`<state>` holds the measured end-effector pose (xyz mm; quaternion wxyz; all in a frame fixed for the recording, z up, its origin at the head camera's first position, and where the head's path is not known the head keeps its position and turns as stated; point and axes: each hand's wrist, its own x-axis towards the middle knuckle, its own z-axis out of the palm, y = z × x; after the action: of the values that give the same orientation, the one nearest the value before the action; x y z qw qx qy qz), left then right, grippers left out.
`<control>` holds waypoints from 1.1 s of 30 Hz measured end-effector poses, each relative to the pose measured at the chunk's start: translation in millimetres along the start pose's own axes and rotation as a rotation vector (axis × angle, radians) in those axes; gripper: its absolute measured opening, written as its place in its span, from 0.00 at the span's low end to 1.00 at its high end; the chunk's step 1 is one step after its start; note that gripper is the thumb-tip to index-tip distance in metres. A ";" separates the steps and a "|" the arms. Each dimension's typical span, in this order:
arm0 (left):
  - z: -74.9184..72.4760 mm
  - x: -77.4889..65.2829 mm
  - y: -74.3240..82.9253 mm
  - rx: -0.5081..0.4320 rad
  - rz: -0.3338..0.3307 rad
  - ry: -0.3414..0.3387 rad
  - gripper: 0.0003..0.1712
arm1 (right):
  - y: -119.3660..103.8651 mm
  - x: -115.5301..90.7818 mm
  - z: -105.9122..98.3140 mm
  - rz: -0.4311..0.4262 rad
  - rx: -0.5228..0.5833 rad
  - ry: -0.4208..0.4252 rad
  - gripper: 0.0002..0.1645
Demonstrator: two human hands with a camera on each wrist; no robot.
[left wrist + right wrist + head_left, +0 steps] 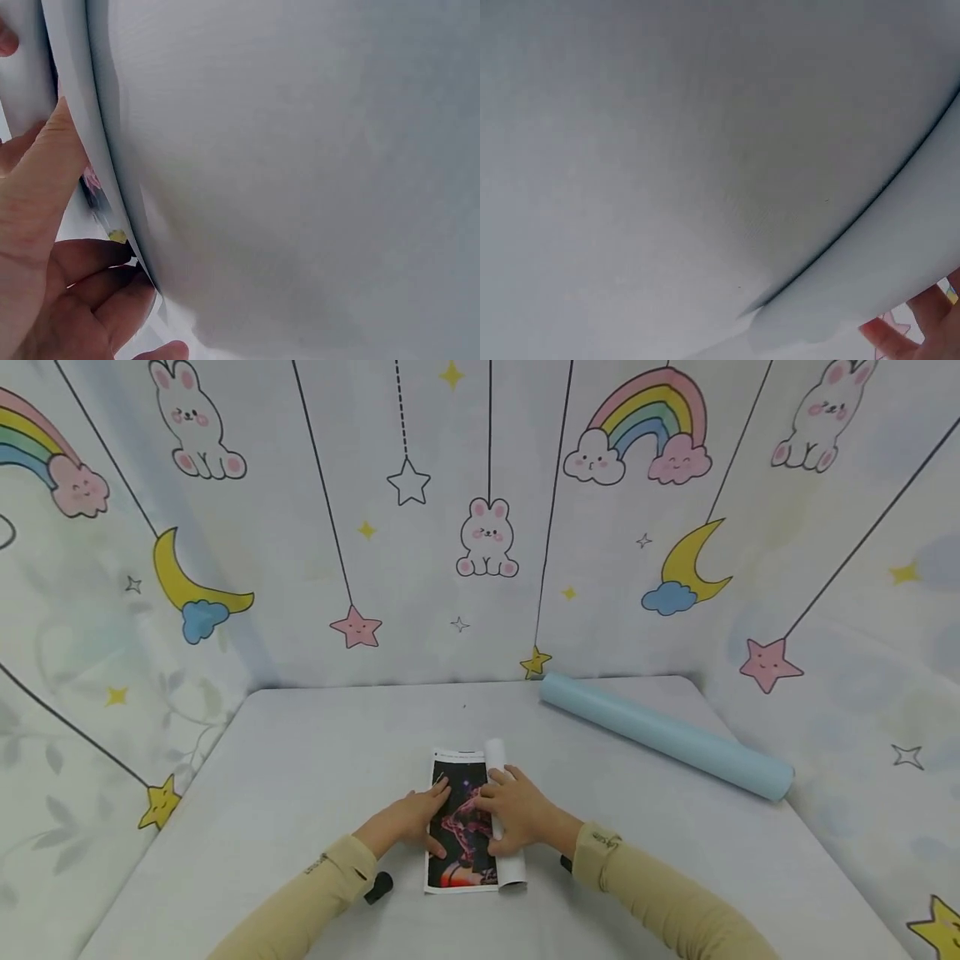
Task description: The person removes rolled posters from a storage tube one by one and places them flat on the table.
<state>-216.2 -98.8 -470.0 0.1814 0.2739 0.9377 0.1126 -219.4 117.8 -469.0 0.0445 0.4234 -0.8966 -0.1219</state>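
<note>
A partly rolled paper poster (465,827) with a dark, pink and orange print and white margins lies on the white table. My left hand (408,818) rests at its left side, thumb and fingers spread on the printed face. In the left wrist view the thumb and fingers of the left hand (52,247) lie along a pale edge. On the right, the white rolled part (513,867) stands up as a narrow tube. My right hand (521,810) lies across this tube, fingertips reaching over onto the print. Only the fingers of the right hand (922,330) show in the right wrist view.
A long light-blue roll (667,731) lies slantwise at the back right of the white table (337,735). Small black objects show beside both wrists, one being a dark piece (379,887) by the left cuff. A patterned cloth (420,568) hangs behind.
</note>
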 end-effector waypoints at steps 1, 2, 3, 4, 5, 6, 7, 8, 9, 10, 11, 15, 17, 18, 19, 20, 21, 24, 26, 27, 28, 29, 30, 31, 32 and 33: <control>-0.1 -0.3 -0.6 0.001 0.003 0.000 0.59 | 0.9 -0.1 1.1 -0.013 0.001 0.005 0.40; 0.0 -0.5 -1.1 0.004 0.007 0.000 0.59 | 1.6 -0.2 1.7 -0.024 0.003 0.004 0.40; -0.3 -0.8 -1.5 0.008 0.010 -0.002 0.59 | 2.4 -0.4 2.6 -0.032 0.007 -0.001 0.41; -0.8 -0.4 -1.2 0.010 0.014 -0.001 0.59 | 3.9 -1.4 3.2 -0.037 0.010 0.002 0.41; -1.6 -0.4 -0.8 0.014 0.015 -0.003 0.59 | 5.4 -2.5 3.7 -0.041 0.011 0.003 0.42; -2.3 -0.5 -0.6 0.018 0.014 -0.003 0.58 | 6.7 -3.5 4.3 -0.043 0.010 0.004 0.42; -3.0 -0.8 -0.6 0.022 0.011 -0.004 0.58 | 7.8 -4.6 4.5 -0.045 0.009 0.008 0.43; -4.1 -1.7 -0.5 0.025 0.009 -0.006 0.58 | 9.0 -5.4 4.5 -0.047 -0.001 0.015 0.43; -4.7 -2.6 -0.7 0.026 0.007 -0.006 0.58 | 9.7 -6.2 3.9 -0.044 -0.008 0.019 0.43; -5.2 -3.3 -1.0 0.027 0.004 -0.007 0.58 | 10.2 -7.1 3.4 -0.042 -0.015 0.025 0.43; -5.5 -4.0 -1.1 0.030 0.001 -0.009 0.58 | 10.7 -7.7 3.3 -0.039 -0.022 0.026 0.43; -4.7 -4.8 -1.4 0.032 -0.002 -0.012 0.58 | 11.2 -10.5 1.4 -0.028 -0.047 0.010 0.41; -5.3 -5.1 -0.5 0.032 -0.008 -0.015 0.58 | 11.7 -11.6 1.3 -0.026 -0.056 0.001 0.40; -5.5 -5.1 -0.5 0.031 -0.008 -0.015 0.58 | 11.9 -12.1 0.8 -0.027 -0.057 -0.003 0.39; -6.0 -5.4 -0.5 0.029 -0.008 -0.015 0.58 | 12.4 -12.5 0.8 -0.026 -0.058 -0.009 0.39; -6.6 -5.6 -0.7 0.028 -0.007 -0.015 0.58 | 13.2 -13.0 0.8 -0.026 -0.061 -0.012 0.40; -7.2 -5.8 -1.1 0.031 -0.007 -0.012 0.58 | 14.1 -13.7 1.2 -0.024 -0.064 -0.017 0.40; -8.3 -6.8 -3.1 0.027 -0.009 -0.007 0.58 | 18.3 -17.9 3.9 -0.016 -0.092 -0.033 0.40; -8.5 -7.9 -4.8 0.021 -0.014 -0.007 0.58 | 21.1 -21.9 6.0 -0.013 -0.105 -0.038 0.40; -8.3 -8.4 -5.8 0.018 -0.018 -0.006 0.58 | 22.6 -23.9 7.2 -0.011 -0.108 -0.037 0.39; -8.0 -8.9 -6.6 0.012 -0.020 -0.006 0.58 | 23.9 -25.8 8.4 -0.011 -0.110 -0.029 0.38; -7.6 -9.3 -7.5 0.011 -0.021 -0.007 0.58 | 25.0 -27.4 9.3 -0.013 -0.110 -0.021 0.38; -7.0 -9.6 -8.4 0.011 -0.023 -0.007 0.58 | 25.9 -28.7 10.2 -0.016 -0.104 -0.008 0.37; -6.4 -9.8 -9.2 0.009 -0.024 -0.005 0.58 | 26.7 -29.9 10.7 -0.018 -0.098 0.003 0.37; -5.8 -9.7 -10.0 0.009 -0.023 -0.003 0.58 | 27.3 -30.9 11.1 -0.020 -0.096 0.011 0.36; -5.3 -9.6 -10.7 0.009 -0.022 -0.001 0.58 | 28.0 -31.9 11.6 -0.019 -0.092 0.017 0.36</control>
<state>-215.9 -113.5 -465.8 0.1816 0.2645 0.9411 0.1065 -222.2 161.6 -472.3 0.0703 0.4304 -0.8856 -0.1599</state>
